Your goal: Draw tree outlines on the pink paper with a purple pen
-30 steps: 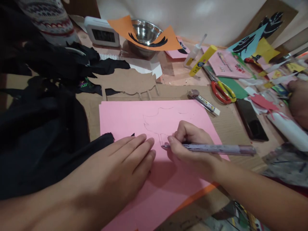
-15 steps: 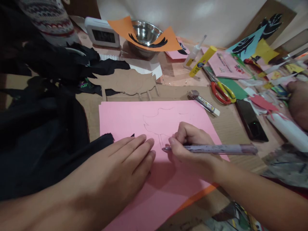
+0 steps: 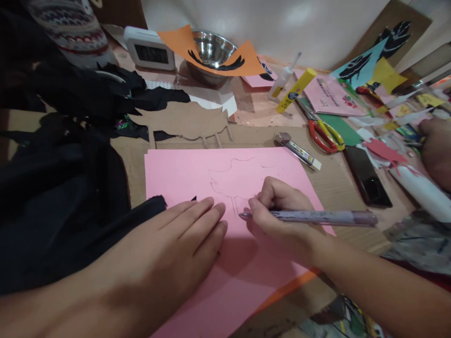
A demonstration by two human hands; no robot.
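Pink paper lies in front of me, with a thin outline drawn on its upper part, wavy and with two short parallel lines hanging below it. My left hand rests flat on the paper, fingers stretched out and side by side. In a closed grip my right hand holds a pen with a greyish-purple barrel. Its tip points left, close to the lower end of the two parallel lines; whether it touches the paper I cannot tell. A brown cardboard cutout with thin legs lies beyond the paper.
Right of the paper are a lead case, red and yellow scissors and a phone. Behind stand a yellow glue stick, a steel bowl and a digital clock. Dark cloth covers the left. Another person's hand shows at far right.
The pen tip has shifted very slightly to the right and up, away from the end of the drawn lines. My left hand has stayed in place.
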